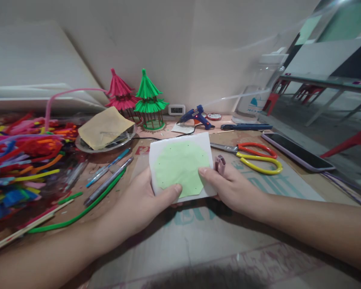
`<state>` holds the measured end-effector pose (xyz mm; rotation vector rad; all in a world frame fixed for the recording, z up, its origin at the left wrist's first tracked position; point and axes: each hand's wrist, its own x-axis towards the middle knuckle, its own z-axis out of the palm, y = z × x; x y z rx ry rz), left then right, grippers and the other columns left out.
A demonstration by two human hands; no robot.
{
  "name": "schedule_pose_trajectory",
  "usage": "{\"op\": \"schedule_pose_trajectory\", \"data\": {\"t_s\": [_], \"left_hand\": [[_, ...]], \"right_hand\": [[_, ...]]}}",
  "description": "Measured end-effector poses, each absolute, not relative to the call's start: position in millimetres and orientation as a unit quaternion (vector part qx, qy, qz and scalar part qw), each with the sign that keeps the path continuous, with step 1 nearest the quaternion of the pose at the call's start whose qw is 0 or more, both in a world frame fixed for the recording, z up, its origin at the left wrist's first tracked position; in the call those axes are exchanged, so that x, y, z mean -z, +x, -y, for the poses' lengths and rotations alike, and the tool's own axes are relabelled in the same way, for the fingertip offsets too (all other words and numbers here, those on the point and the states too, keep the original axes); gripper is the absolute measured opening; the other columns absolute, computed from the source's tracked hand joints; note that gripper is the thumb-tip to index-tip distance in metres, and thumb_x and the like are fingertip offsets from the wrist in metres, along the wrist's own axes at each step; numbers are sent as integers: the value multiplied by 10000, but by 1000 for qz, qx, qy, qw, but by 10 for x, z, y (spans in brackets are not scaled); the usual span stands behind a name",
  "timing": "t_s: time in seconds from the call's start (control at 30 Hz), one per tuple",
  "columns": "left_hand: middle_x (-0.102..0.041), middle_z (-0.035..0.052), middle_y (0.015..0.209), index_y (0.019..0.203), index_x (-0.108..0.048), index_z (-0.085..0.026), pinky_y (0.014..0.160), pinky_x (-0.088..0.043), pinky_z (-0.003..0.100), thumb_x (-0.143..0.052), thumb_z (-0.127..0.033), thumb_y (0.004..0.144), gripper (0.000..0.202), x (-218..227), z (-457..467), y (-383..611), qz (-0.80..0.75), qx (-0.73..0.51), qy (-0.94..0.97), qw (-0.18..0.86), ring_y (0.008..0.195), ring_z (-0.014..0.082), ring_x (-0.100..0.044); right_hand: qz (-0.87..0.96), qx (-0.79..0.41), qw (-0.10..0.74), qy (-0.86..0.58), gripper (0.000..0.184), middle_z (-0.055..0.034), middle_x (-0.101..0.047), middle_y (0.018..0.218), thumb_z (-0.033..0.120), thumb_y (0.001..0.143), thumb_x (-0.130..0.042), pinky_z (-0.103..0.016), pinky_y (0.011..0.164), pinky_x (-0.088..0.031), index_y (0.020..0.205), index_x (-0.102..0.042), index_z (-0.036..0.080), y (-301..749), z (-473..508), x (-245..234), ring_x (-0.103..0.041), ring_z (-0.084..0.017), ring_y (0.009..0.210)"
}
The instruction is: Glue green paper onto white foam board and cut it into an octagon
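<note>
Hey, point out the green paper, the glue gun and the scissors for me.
Green paper (pixel 182 165): head view, the middle of its face.
Glue gun (pixel 193 114): head view, its blue body.
Scissors (pixel 233 149): head view, the metal just before the handles.

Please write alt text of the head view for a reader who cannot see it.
Left hand and right hand hold a white sheet bearing a green, dotted paper shape, over cardboard. Behind are a pink tower, green tower and blue glue gun; scissors lie at right, a colourful heap of strips at left.
</note>
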<state>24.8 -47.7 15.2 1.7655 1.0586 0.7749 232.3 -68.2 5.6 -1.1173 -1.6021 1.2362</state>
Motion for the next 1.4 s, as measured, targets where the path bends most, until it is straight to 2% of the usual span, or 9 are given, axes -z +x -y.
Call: {"op": "schedule_pose_trajectory", "data": {"t_s": [0.07, 0.13, 0.3, 0.53, 0.8, 1.0, 1.17, 1.27, 1.4], "left_hand": [[-745, 63, 1161, 1226, -602, -215, 760, -638, 351, -711, -367, 826, 441, -139, 464, 232, -433, -305, 711, 463, 975, 266, -731], [-752, 65, 1116, 1210, -606, -215, 680, -635, 335, -696, -361, 836, 411, -123, 454, 214, -432, -298, 707, 474, 905, 259, -739], [-753, 52, 929, 1163, -617, -212, 587, -609, 316, -699, -346, 813, 384, -124, 460, 214, -435, -291, 694, 494, 757, 234, -723], [-665, -8, 667, 1071, -611, -174, 542, -574, 273, -665, -396, 850, 318, -190, 499, 290, -392, -300, 610, 620, 543, 152, -624], [-721, 16, 875, 1123, -611, -218, 531, -581, 261, -691, -403, 849, 341, -182, 469, 268, -416, -283, 640, 581, 569, 134, -630], [-689, -7, 796, 1098, -607, -215, 490, -557, 221, -685, -358, 847, 299, -175, 466, 259, -411, -291, 643, 577, 544, 117, -604], [-662, -16, 745, 1156, -613, -200, 457, -547, 227, -659, -386, 865, 348, -178, 422, 256, -431, -289, 644, 562, 529, 129, -606], [-728, 17, 945, 1209, -610, -224, 590, -598, 248, -683, -407, 868, 394, -164, 403, 254, -435, -292, 678, 515, 747, 179, -696], [-709, 26, 1192, 1272, -585, -264, 788, -606, 281, -699, -407, 871, 440, -123, 403, 231, -434, -315, 724, 434, 1016, 221, -690]], "right_hand": [[631, -470, 407, -464, 348, 13, -571, 560, 426, 977, -458, -259, 379, -415, 708, -582, 244, 2327, 692, -58, -517, -147, 455], [629, -461, 412, -472, 397, 23, -499, 493, 437, 982, -449, -266, 379, -412, 644, -527, 246, 2329, 695, -60, -453, -138, 408], [606, -491, 436, -450, 385, 13, -571, 563, 522, 969, -488, -277, 538, -538, 730, -590, 237, 2329, 663, -69, -576, -157, 535], [577, -533, 451, -423, 439, -32, -703, 731, 619, 920, -540, -305, 581, -552, 882, -684, 206, 2336, 628, -37, -661, -182, 640], [584, -537, 433, -428, 151, -18, -743, 967, 396, 879, -685, -352, 843, -591, 939, -651, 262, 2336, 638, -50, -713, -225, 918], [632, -492, 407, -439, 267, -20, -688, 789, 494, 907, -609, -354, 774, -570, 807, -604, 246, 2329, 642, -95, -673, -221, 794], [638, -478, 390, -460, 339, 12, -580, 667, 537, 919, -556, -298, 616, -496, 770, -545, 232, 2326, 648, -109, -557, -168, 625], [639, -454, 386, -486, 295, 12, -560, 694, 480, 909, -575, -288, 609, -474, 768, -511, 229, 2321, 654, -87, -535, -160, 638], [637, -453, 385, -490, 221, -9, -601, 787, 419, 868, -647, -296, 662, -494, 839, -553, 222, 2287, 661, -50, -574, -180, 732]]}}
